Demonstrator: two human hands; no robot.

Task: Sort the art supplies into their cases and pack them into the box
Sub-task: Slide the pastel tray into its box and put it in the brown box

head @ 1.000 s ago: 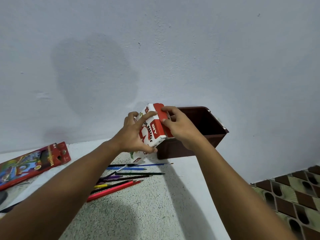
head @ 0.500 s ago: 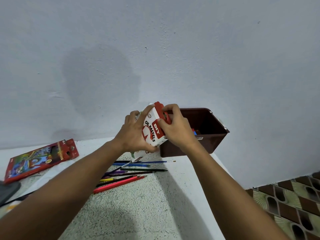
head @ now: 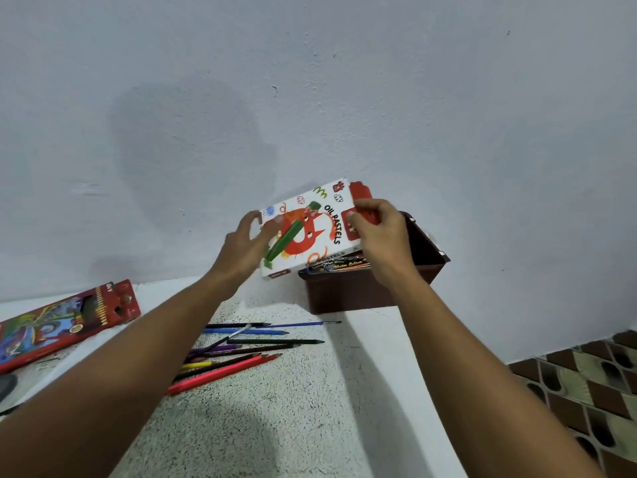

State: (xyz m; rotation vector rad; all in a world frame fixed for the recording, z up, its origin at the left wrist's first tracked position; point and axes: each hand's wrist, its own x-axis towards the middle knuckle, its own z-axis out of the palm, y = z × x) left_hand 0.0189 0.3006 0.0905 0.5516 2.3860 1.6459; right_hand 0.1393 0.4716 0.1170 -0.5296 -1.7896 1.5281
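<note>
A white and red oil pastels case [head: 310, 229] hangs tilted above the left rim of the brown box [head: 348, 291], its printed face towards me. My right hand [head: 382, 236] grips its red end flap. My left hand [head: 246, 246] is at its left edge with the fingers spread, touching it lightly. Inside the box a dark water colour case [head: 339, 265] shows under the pastels case. Several loose coloured pencils [head: 238, 353] and a thin blue brush [head: 303, 325] lie on the speckled table in front of the box.
A red coloured-pencil case [head: 65, 322] lies flat at the left of the table [head: 275, 408]. A dark object [head: 7, 386] sits at the far left edge. The box stands against the wall at the table's back right corner; patterned floor tiles [head: 586, 377] lie beyond the right edge.
The pastels case has turned from edge-on to face-on and moved up over the box. My left hand has loosened from a full grip to spread fingers.
</note>
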